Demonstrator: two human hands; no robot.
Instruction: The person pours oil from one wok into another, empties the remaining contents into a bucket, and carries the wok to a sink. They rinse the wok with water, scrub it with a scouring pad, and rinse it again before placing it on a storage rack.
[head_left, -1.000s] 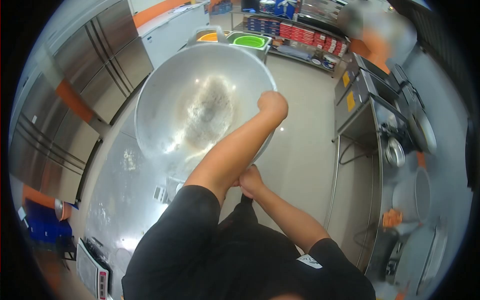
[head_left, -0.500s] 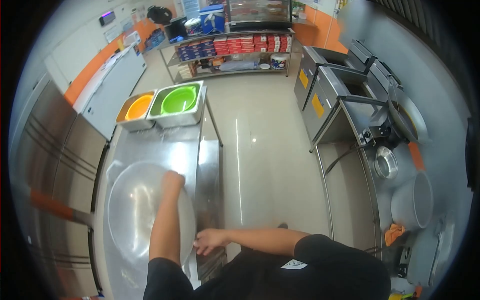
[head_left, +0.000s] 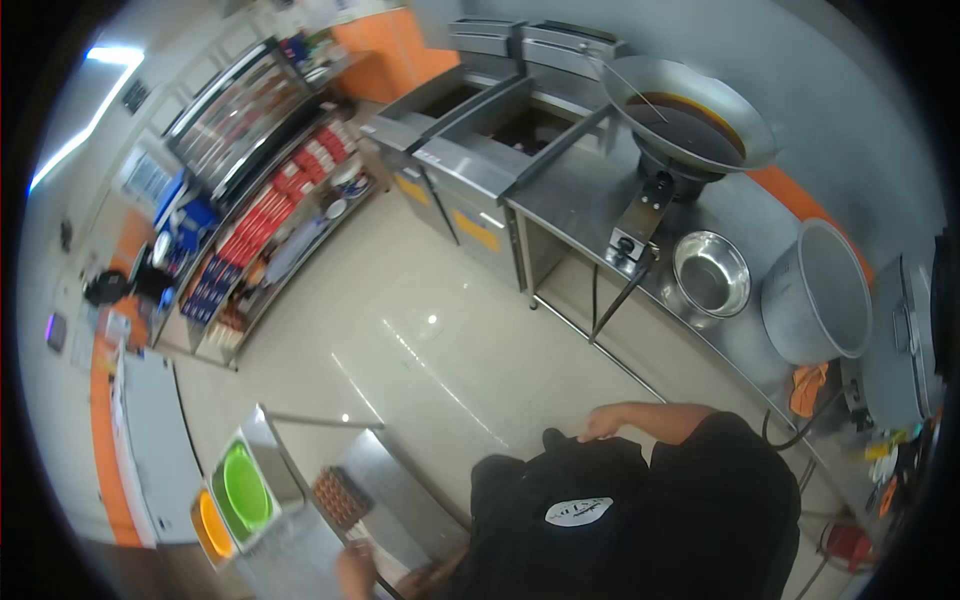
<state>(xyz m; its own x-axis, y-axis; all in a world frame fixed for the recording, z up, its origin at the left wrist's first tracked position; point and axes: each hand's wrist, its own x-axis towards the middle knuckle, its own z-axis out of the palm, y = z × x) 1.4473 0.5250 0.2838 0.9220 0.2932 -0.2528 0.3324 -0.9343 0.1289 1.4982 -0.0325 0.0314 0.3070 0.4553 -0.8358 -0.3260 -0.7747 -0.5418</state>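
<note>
My right hand (head_left: 602,422) hangs in front of the dark clothing at my waist, fingers loosely apart and nothing visible in them. My left hand (head_left: 356,566) is low in the view, by the edge of the steel table (head_left: 290,560); it is blurred and its fingers are not clear. Beyond it on the table, a green basin (head_left: 246,487) sits in one steel tray and an orange basin (head_left: 214,522) in another. Below the tabletop, a stack of brown eggs (head_left: 341,497) rests on the lower shelf (head_left: 405,500).
At the right, a wok of dark oil (head_left: 690,130) sits on a burner beside a steel bowl (head_left: 711,275), a large pot (head_left: 818,292) and an orange cloth (head_left: 808,388). Fryers (head_left: 500,140) stand behind. A shelf with red boxes (head_left: 262,222) and a white freezer (head_left: 152,440) are farther left.
The view has swung right, and the large translucent bowl is out of sight. My left hand is away from that bowl. My right hand has drawn back from the table edge to my waist.
</note>
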